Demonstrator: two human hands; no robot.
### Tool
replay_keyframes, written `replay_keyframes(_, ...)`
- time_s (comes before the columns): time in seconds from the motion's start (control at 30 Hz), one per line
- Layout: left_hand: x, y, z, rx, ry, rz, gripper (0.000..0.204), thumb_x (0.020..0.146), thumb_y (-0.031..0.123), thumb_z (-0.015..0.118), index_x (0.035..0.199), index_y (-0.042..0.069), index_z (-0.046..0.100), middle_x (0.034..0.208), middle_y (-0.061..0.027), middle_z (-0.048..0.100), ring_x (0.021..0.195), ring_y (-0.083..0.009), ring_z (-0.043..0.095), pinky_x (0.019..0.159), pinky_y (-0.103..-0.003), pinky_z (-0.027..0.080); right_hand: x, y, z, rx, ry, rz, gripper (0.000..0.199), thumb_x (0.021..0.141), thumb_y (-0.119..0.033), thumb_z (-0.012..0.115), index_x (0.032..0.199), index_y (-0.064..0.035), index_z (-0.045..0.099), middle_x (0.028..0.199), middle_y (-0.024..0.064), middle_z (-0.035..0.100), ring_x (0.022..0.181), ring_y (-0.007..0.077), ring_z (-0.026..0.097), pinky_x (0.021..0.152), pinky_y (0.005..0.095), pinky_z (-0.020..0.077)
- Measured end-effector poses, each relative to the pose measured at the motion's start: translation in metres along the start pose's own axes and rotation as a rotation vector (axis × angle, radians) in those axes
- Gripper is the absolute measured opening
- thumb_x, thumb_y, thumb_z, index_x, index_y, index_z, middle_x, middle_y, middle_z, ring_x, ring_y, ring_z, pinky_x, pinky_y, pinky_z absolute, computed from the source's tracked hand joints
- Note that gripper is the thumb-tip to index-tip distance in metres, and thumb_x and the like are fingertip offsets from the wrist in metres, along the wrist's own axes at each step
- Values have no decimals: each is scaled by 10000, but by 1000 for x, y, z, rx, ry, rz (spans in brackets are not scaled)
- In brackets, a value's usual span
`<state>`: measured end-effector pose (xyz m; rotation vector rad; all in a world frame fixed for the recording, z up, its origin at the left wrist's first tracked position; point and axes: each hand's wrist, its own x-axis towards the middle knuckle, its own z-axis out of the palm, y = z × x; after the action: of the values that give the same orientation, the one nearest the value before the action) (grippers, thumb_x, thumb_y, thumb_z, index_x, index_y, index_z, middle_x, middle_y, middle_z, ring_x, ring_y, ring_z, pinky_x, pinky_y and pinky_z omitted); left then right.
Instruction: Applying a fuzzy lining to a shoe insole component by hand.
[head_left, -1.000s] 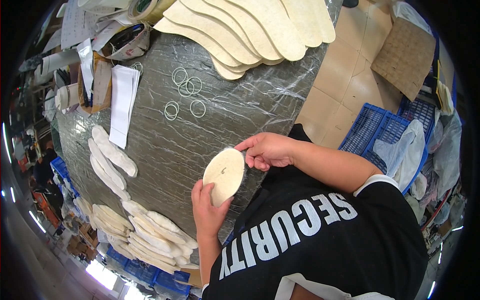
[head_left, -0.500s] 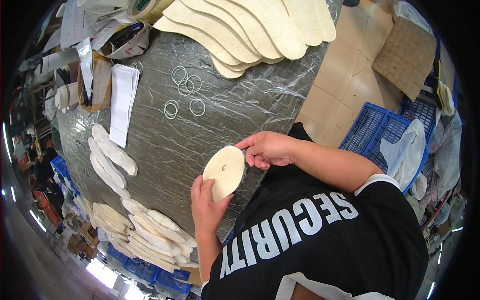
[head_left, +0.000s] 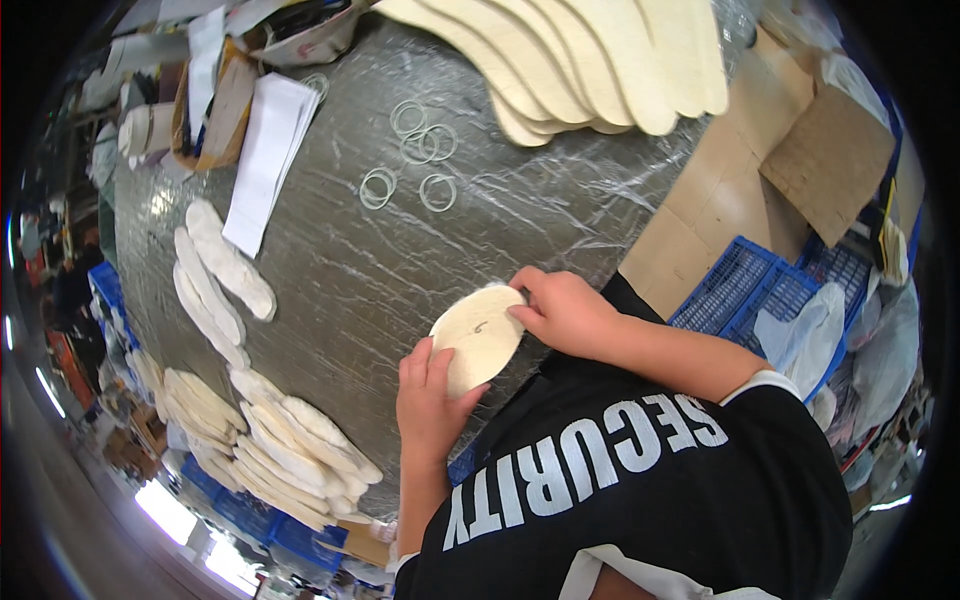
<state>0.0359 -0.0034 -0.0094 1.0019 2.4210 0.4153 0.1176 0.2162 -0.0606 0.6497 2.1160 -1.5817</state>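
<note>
Holding the pad (head_left: pixel 484 328) above the table (head_left: pixel 330 320), close in front of the black shirt (head_left: pixel 720 500)! Gripping its lower left end with the left hand (head_left: pixel 430 392), pinching its right rim between thumb and fingers of the right hand (head_left: pixel 566 312). Well apart from the rings (head_left: pixel 425 146) and fanned cutouts (head_left: pixel 600 75) farther up, and from the papers (head_left: pixel 270 160) off left.

The left forearm (head_left: pixel 424 500) runs nearly straight up to the left hand (head_left: pixel 430 408), thumb (head_left: pixel 470 400) spread from the fingers (head_left: pixel 437 368), while the right forearm (head_left: pixel 685 362) slants leftward to the right hand (head_left: pixel 570 312), thumb and forefinger (head_left: pixel 526 280) pinching
</note>
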Motion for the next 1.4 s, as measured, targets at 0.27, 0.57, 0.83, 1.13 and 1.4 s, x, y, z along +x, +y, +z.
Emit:
replay_keyframes(0.27,2,-4,-3,-139,-17,-18,688,518,198,872,1115,54,563,1268,-163,499,1086,-380,504,872,-436,466,11,-33,-2,-477,-117,-691,1003,543,-305,847,1413,-132,380,1371,139,436,1288,321,388,1049,515,293)
replay_keyframes(0.57,-6,-25,-21,-389,18,-257,484,690,155,785,1091,8,559,1193,-176,531,1027,-375,566,855,-416,482,26,-37,9,-574,-212,-651,965,529,-246,843,1379,-102,408,1344,127,451,1231,307,425,995,470,324)
replay_keyframes(0.83,-15,-44,-8,-428,110,-430,165,816,83,661,938,-15,610,861,-162,629,801,-318,632,721,-360,496,27,-44,10,-656,-227,-598,934,527,-264,844,1344,-50,445,1340,135,447,1225,317,417,994,456,321)
replay_keyframes(1.13,-12,-49,2,-424,160,-418,121,830,106,650,893,6,619,833,-148,622,752,-348,613,661,-399,486,28,-54,10,-701,-244,-562,985,503,-307,853,1362,-69,432,1330,127,456,1210,327,424,999,470,313)
replay_keyframes(1.4,-10,-48,3,-407,161,-410,125,830,108,653,896,6,624,838,-145,624,764,-347,615,671,-397,489,42,-63,22,-775,-333,-708,1010,531,-302,845,1398,-64,385,1289,107,477,1221,275,430,1031,454,290)
